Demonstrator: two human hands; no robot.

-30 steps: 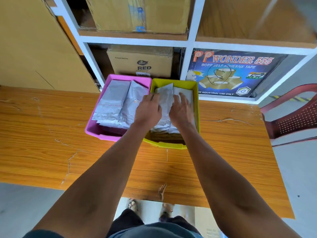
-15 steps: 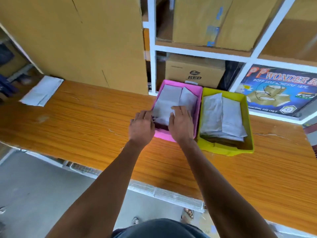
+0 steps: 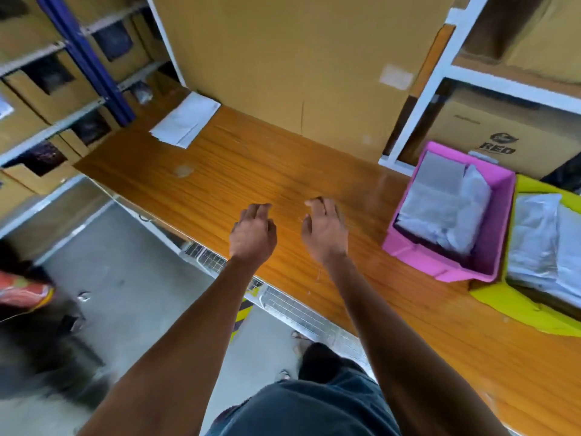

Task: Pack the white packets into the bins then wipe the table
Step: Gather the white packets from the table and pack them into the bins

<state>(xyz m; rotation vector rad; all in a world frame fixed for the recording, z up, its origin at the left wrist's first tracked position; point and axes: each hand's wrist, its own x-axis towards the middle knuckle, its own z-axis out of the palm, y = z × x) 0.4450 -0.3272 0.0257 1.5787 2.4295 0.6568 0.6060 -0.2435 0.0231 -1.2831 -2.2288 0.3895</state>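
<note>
A pink bin stands on the wooden table at the right, filled with white packets. Beside it on the right is a yellow bin, also holding white packets. My left hand and my right hand hover side by side over the middle of the table, left of the pink bin. Both have loosely curled fingers and hold nothing. A white folded cloth or packet lies at the table's far left corner.
A large cardboard sheet leans against the wall behind the table. White shelving with cardboard boxes rises behind the bins. More box-filled shelves stand at the left. Grey floor lies below the table's near edge.
Both hands have left the bins and moved left over the bare table. The view has swung left, so the bins now sit at the right edge.
</note>
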